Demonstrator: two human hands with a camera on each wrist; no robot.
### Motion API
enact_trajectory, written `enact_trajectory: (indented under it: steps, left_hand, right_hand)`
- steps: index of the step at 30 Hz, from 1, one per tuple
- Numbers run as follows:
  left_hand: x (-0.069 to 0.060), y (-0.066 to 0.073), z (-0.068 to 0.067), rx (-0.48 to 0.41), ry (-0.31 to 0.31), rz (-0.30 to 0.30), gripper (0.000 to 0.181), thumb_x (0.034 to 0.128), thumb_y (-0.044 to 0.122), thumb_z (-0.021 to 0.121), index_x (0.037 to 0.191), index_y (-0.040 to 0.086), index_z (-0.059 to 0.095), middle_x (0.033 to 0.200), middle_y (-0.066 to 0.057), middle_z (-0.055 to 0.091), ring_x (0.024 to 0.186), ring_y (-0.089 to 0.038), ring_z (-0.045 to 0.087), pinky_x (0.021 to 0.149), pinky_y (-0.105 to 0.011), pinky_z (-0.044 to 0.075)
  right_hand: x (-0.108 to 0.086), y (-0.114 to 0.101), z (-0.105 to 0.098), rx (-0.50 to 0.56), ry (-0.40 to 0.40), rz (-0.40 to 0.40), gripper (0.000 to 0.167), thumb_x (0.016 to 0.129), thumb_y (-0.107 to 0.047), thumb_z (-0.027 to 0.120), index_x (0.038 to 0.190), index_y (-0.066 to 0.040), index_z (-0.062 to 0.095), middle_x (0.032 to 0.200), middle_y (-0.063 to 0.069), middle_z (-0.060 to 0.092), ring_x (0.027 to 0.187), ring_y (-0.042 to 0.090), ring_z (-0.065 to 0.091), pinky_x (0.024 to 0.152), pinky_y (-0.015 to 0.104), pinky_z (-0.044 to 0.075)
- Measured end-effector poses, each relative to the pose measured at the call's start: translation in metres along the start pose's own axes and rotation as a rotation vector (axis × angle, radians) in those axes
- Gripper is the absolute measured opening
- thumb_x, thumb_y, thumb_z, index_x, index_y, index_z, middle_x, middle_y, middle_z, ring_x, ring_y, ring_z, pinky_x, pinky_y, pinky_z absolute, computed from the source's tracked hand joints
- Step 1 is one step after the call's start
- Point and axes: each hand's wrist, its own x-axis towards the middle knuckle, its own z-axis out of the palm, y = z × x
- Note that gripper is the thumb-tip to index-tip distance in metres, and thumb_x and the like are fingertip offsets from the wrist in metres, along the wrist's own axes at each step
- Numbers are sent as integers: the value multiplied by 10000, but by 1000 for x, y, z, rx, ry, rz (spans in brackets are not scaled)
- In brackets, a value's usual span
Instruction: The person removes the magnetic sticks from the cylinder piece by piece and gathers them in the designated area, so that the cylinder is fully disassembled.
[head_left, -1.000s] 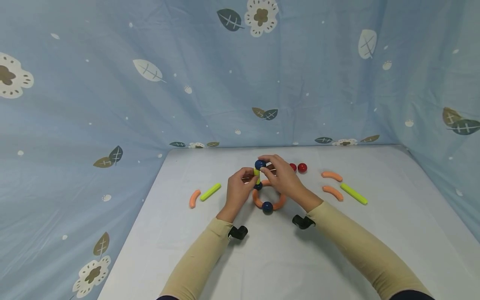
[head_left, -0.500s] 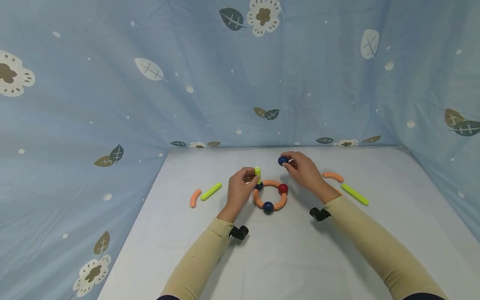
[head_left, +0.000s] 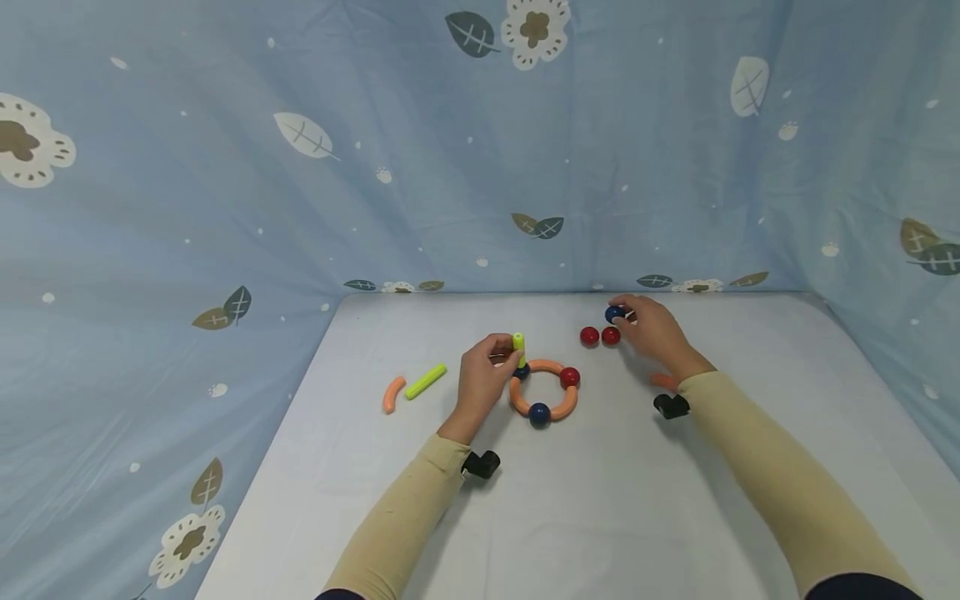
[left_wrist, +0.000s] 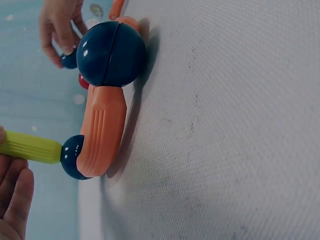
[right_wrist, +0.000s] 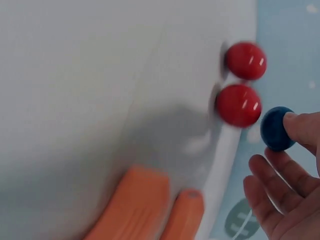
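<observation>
My left hand [head_left: 480, 379] pinches a yellow-green magnetic rod [head_left: 519, 350] that stands upright on a dark blue ball [left_wrist: 74, 157]. This ball is part of a ring of curved orange rods [head_left: 517, 398]. Another blue ball [head_left: 539, 415] sits at the ring's front, and a red ball [head_left: 570, 377] at its right. The rod's upper end is bare. Farther back on the right, my right hand [head_left: 658, 333] holds a loose blue ball [right_wrist: 277, 129] between thumb and fingers. It is just above two loose red balls [head_left: 589, 337], apart from them in the right wrist view.
On the left lie a curved orange rod [head_left: 393, 395] and a straight yellow-green rod [head_left: 426, 382]. Curved orange rods [right_wrist: 135, 205] lie near my right hand, partly covered by the arm in the head view. A patterned blue cloth [head_left: 420, 183] hangs behind the white table [head_left: 570, 517].
My right hand has carried the blue ball off the upright rod's top, to the right and back, near the loose red balls. The left hand keeps its hold on the rod.
</observation>
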Motion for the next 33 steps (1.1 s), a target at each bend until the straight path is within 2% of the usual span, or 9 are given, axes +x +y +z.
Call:
enact_trajectory:
  steps: [5, 10, 17, 23, 33]
  left_hand:
    - [1, -1, 0, 4, -1, 1, 213, 933, 169, 765, 1124, 94, 708, 1060, -27, 732, 985, -137, 711, 850, -206, 561]
    - [1, 1, -1, 5, 5, 9, 213, 933, 171, 765, 1122, 92, 708, 1055, -30, 735, 979, -146, 715, 848, -216, 567]
    - [1, 0, 0, 11, 6, 5, 216, 932, 172, 765, 1127, 97, 709, 1059, -26, 735, 984, -141, 714, 848, -215, 566]
    - [1, -1, 1, 12, 2, -10, 211, 932, 174, 766, 1122, 101, 708, 1053, -19, 735, 984, -133, 711, 850, -216, 565]
    - [1, -1, 1, 13, -1, -20, 211, 934, 169, 763, 1123, 97, 705, 1054, -19, 733, 987, -131, 710, 852, -213, 564]
  right_hand:
    - [-2, 15, -4, -33, -30, 43, 366, 1024, -155, 602, 1372, -45, 568, 1255, 272, 603, 1140, 424, 590, 964, 586, 492]
    - [-5, 18, -5, -93, -46, 77, 370, 1010, -172, 628, 1361, -68, 581, 1235, 276, 623, 1101, 422, 599, 942, 609, 482]
    - [-7, 22, -5, -155, -86, 86, 390, 1002, -194, 650, 1360, -55, 583, 1244, 274, 646, 1132, 446, 598, 996, 672, 407]
    - [-11, 22, -2, -150, -91, 86, 394, 1000, -190, 644, 1364, -52, 581, 1255, 279, 639, 1150, 461, 592, 1001, 694, 389]
    - [-14, 24, 0, -147, -85, 90, 412, 996, -173, 644, 1385, -57, 573, 1310, 281, 612, 1156, 456, 589, 987, 659, 425]
